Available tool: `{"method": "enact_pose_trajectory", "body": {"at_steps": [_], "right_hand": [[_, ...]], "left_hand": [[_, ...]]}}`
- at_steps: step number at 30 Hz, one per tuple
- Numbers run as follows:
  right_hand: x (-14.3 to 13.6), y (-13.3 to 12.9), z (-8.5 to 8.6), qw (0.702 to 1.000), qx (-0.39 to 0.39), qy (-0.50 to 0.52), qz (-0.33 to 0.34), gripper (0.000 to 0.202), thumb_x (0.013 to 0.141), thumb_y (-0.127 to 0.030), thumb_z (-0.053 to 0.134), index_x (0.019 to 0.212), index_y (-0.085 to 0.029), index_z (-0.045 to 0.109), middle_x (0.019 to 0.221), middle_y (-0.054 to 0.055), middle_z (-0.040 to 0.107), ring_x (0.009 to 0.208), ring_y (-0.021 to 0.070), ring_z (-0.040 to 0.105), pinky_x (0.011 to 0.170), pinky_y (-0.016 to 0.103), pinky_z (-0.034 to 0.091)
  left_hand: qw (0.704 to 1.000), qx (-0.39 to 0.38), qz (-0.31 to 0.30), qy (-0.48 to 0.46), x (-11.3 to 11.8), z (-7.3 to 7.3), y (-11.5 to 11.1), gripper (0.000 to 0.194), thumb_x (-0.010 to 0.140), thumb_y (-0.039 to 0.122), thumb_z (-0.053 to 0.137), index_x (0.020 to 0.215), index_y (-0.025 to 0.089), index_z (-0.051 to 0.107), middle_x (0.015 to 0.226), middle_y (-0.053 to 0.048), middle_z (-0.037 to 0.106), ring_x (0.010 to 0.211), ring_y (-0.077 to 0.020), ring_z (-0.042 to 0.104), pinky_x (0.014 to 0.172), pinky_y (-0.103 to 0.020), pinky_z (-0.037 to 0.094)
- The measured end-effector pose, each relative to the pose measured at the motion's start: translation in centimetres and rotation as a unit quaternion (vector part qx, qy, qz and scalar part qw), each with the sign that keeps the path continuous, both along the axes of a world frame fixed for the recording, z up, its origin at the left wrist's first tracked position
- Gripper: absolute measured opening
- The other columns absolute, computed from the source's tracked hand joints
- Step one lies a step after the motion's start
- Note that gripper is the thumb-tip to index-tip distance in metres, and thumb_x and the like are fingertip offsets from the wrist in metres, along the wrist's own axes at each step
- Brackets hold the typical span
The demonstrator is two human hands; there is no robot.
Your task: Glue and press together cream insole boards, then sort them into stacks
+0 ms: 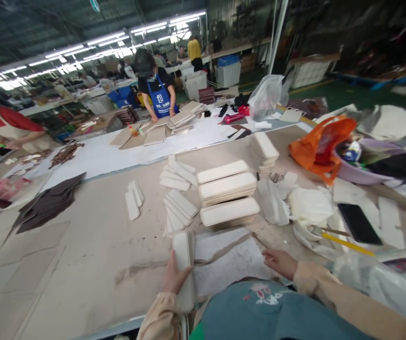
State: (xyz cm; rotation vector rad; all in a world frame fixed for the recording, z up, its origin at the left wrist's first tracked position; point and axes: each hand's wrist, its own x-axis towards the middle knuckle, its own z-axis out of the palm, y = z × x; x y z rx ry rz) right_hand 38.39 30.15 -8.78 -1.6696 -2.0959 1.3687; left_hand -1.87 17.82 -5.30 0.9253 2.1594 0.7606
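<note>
My left hand grips the side of a stack of long white rounded-end strips at the table's front edge, its thumb lying across the top. To the right, my right hand hovers at or just over the edge of a whitish paper sheet; its fingers are curled together, and anything between them is too small to make out. Ahead of my hands are neat stacks of wider cream-coloured strips. Beside them lie fanned white strips and a few loose narrow ones.
On the right are a black phone, a yellow-handled tool, an orange bag and a lilac basin. Dark brown sheets lie at left. Across the table a co-worker in a blue apron handles tan panels.
</note>
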Motion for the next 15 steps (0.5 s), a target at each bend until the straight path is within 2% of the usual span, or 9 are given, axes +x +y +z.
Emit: {"method": "enact_pose_trajectory", "body": {"at_steps": [5,8,10,12,13,15], "right_hand": [[0.1,2.4,2.0,0.992,-0.009,0.082,-0.093,0.034,0.07,-0.037,0.06,0.097,-0.018,0.068,0.083,0.006,0.071,0.083,0.0244,0.066,0.082,0.038,0.051],[-0.1,3.9,3.2,0.977,-0.031,0.124,-0.172,0.042,0.072,-0.041,0.062,0.107,-0.018,0.064,0.092,0.008,0.07,0.088,0.0237,0.065,0.08,0.036,0.052],[-0.3,5.1,4.1,0.962,-0.054,0.151,-0.221,0.05,0.077,-0.045,0.059,0.118,-0.017,0.058,0.104,0.01,0.067,0.093,0.022,0.064,0.077,0.032,0.053],[-0.8,6.4,4.9,0.947,-0.077,0.177,-0.257,0.058,0.082,-0.049,0.053,0.128,-0.014,0.05,0.117,0.014,0.063,0.1,0.0208,0.063,0.077,0.028,0.053],[-1.1,7.2,5.2,0.941,-0.084,0.187,-0.269,0.061,0.085,-0.051,0.05,0.132,-0.012,0.046,0.123,0.016,0.059,0.104,0.0207,0.061,0.079,0.027,0.053],[-1.7,8.9,5.7,0.934,-0.087,0.2,-0.282,0.067,0.087,-0.052,0.047,0.138,-0.01,0.039,0.133,0.018,0.052,0.115,0.0217,0.056,0.086,0.029,0.051]], "left_hand": [[0.998,0.002,-0.021,0.054,-0.3,-0.2,0.3,0.097,0.056,0.042,0.067,0.139,0.008,0.03,0.145,-0.022,0.036,0.135,-0.0344,0.034,0.112,-0.041,0.025],[0.998,0.032,-0.013,0.059,0.3,1.3,2.2,0.093,0.059,0.049,0.068,0.135,0.006,0.036,0.145,-0.024,0.035,0.137,-0.0334,0.031,0.114,-0.041,0.021],[0.998,0.069,0.011,0.006,1.3,3.0,4.3,0.085,0.065,0.051,0.066,0.134,0.008,0.04,0.146,-0.022,0.036,0.138,-0.03,0.03,0.115,-0.04,0.019],[0.989,0.09,0.048,-0.107,2.7,4.6,6.9,0.074,0.072,0.049,0.063,0.133,0.013,0.042,0.147,-0.017,0.036,0.138,-0.0263,0.03,0.115,-0.038,0.021],[0.979,0.093,0.068,-0.169,3.5,5.1,8.3,0.069,0.075,0.049,0.06,0.133,0.016,0.042,0.148,-0.014,0.036,0.138,-0.0253,0.031,0.114,-0.038,0.024],[0.965,0.081,0.086,-0.234,4.8,5.7,11.0,0.063,0.08,0.052,0.053,0.133,0.019,0.042,0.148,-0.012,0.036,0.136,-0.0266,0.033,0.11,-0.042,0.031]]}}
